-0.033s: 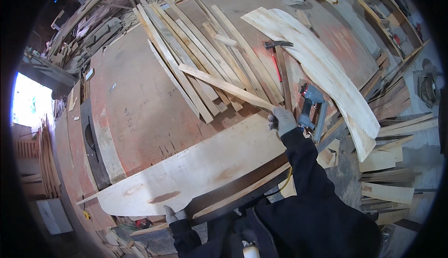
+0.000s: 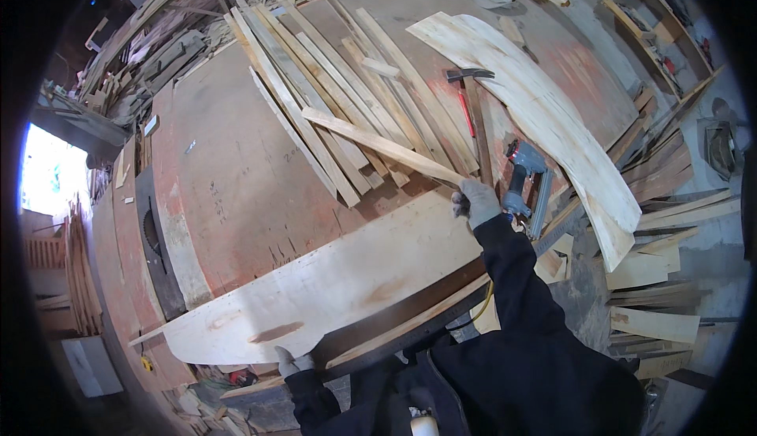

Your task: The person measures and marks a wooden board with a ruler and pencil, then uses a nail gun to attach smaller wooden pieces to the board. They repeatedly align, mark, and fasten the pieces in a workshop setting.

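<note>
A long pale plywood board (image 2: 339,278) with one rounded end lies across the near side of the workbench (image 2: 244,176). My left hand (image 2: 295,363), in a grey glove, grips its near edge, thumb on top and the other fingers mostly hidden. At the board's right end, my gloved right hand (image 2: 478,203) is closed around the near end of a wooden strip (image 2: 378,144). That strip slants away over several other wooden strips (image 2: 347,93). Right beside this hand are a grey nail gun (image 2: 527,184) and a claw hammer (image 2: 478,121).
A wavy-edged pale board (image 2: 544,113) lies at the right of the bench, near a red pencil (image 2: 466,113). A dark saw blade (image 2: 150,227) stands in a slot at the left. Offcuts (image 2: 654,326) are piled at the right, below an open wooden tool box (image 2: 662,34).
</note>
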Motion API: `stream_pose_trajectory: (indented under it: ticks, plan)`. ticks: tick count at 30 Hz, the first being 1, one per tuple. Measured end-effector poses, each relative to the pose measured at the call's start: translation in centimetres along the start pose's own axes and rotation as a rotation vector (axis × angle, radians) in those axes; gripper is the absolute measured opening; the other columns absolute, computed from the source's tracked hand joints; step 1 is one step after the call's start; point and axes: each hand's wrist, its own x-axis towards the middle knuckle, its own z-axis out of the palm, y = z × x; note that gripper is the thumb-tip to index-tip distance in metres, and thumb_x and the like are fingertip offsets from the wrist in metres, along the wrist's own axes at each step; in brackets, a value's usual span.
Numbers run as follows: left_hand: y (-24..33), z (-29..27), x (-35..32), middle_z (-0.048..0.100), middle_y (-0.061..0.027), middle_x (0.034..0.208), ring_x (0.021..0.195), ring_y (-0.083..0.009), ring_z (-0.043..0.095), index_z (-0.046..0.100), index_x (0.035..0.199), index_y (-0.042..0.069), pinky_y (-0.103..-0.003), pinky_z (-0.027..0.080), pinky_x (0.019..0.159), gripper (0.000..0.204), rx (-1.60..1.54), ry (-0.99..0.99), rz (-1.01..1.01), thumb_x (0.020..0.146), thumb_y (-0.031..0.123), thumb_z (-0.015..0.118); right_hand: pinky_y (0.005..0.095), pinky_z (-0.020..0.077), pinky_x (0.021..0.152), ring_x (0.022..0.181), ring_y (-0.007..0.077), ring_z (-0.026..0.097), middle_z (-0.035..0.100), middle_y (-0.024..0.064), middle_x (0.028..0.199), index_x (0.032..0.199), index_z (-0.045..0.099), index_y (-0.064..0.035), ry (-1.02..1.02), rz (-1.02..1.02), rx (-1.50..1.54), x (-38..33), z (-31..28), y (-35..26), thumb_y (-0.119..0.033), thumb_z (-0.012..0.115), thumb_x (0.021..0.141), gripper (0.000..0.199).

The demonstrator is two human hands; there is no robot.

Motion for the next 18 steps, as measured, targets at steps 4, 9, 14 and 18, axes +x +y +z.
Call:
stream_pose_trajectory:
  ticks: [4,9,14,18]
  plan:
    - [3.0,-0.6,3.4,0.051,-0.0208,0.142,0.131,-0.0375,0.048,0.044,0.142,0.000,-0.055,0.040,0.111,0.057,0.048,0.037,0.150,0.099,0.035,0.058,0.0307,0.0519,0.047,0.054,0.0184,0.062,0.065,0.0098,0.072,0.097,0.065,-0.0012,0.025,-0.047,-0.006,-2.3,0.8,-1.5,-0.022,0.064,0.096,0.021]
    - [8.6,-1.0,8.8,0.051,-0.0164,0.145,0.131,-0.0351,0.048,0.048,0.142,0.004,-0.051,0.040,0.112,0.057,-0.073,0.060,0.117,0.100,0.043,0.055,0.0314,0.0517,0.048,0.054,0.0198,0.062,0.065,0.0111,0.071,0.097,0.064,0.0018,-0.043,-0.031,-0.058,-7.6,2.0,-2.3,-0.021,0.061,0.097,0.023]
    - [9.5,-1.2,11.5,0.055,-0.0162,0.140,0.129,-0.0349,0.052,0.051,0.139,0.005,-0.053,0.043,0.110,0.050,-0.097,0.195,0.079,0.102,0.038,0.053,0.0315,0.0517,0.048,0.053,0.0194,0.061,0.064,0.0104,0.073,0.094,0.064,0.0016,-0.044,-0.027,-0.075,-12.1,4.1,0.5,-0.022,0.059,0.097,0.025]
    - [10.5,-2.5,9.5,0.064,-0.0161,0.127,0.121,-0.0354,0.058,0.057,0.130,0.007,-0.056,0.049,0.102,0.042,0.021,0.181,-0.097,0.101,0.038,0.055,0.0315,0.0506,0.046,0.052,0.0186,0.060,0.064,0.0096,0.072,0.097,0.065,0.0019,0.029,0.021,-0.137,-12.2,5.3,2.8,-0.023,0.063,0.096,0.026]
